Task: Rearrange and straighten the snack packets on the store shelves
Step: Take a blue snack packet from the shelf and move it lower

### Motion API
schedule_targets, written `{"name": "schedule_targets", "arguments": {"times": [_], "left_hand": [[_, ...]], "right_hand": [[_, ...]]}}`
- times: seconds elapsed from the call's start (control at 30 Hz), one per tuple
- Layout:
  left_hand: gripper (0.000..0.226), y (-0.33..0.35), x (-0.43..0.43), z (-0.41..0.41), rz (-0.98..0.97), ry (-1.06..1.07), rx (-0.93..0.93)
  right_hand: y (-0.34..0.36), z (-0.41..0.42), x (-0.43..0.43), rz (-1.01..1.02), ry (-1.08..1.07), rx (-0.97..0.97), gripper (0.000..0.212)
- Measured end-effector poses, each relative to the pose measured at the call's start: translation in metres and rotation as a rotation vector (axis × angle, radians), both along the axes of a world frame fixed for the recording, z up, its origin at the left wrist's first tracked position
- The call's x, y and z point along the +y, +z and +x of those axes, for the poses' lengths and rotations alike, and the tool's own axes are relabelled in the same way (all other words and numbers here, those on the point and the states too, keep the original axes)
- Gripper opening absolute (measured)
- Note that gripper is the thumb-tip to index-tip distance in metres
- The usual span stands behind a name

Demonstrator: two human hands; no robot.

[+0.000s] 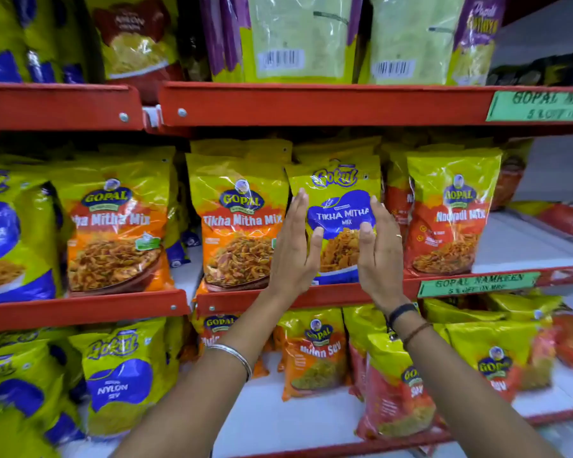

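Observation:
A yellow and blue Tikha Mitha Mix packet (pixel 339 206) stands upright on the middle red shelf (pixel 331 295). My left hand (pixel 293 246) presses flat against its left side, thumb on the front. On the packet's right side is my right hand (pixel 379 249), fingers straight, thumb on the front. The packet is held between both palms. To its left stands an orange Gopal Tikha Mitha Mix packet (pixel 240 223), to its right a red Gopal packet (pixel 450 213).
Another orange Gopal packet (pixel 113 223) and a blue and yellow packet (pixel 10 233) stand further left. The upper shelf (pixel 311 104) holds green and purple packets. Nylon Sev packets (pixel 315 352) fill the lower shelf. Bare white shelf board (pixel 526 242) shows at right.

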State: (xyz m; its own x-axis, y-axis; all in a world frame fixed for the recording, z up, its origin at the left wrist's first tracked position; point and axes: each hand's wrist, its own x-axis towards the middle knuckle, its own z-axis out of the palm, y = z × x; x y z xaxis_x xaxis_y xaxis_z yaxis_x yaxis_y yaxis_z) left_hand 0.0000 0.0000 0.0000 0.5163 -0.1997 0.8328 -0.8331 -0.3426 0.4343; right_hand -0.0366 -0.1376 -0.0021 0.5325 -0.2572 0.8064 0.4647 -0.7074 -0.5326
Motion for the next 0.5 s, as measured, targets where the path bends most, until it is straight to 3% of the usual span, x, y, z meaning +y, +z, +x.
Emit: {"name": "schedule_targets", "arguments": {"times": [0.2, 0.3, 0.5], "left_hand": [[0.074, -0.023, -0.028, 0.018, -0.066, 0.024, 0.454], [0.063, -0.027, -0.031, 0.027, -0.081, 0.031, 0.636], [0.047, -0.024, -0.02, 0.025, -0.107, -0.005, 0.678]], "right_hand": [[-0.018, 0.027, -0.03, 0.169, 0.044, 0.299, 0.063], [-0.022, 0.039, -0.052, 0.244, 0.112, 0.427, 0.072], [-0.028, 0.031, -0.068, 0.343, 0.173, 0.377, 0.054]]}}
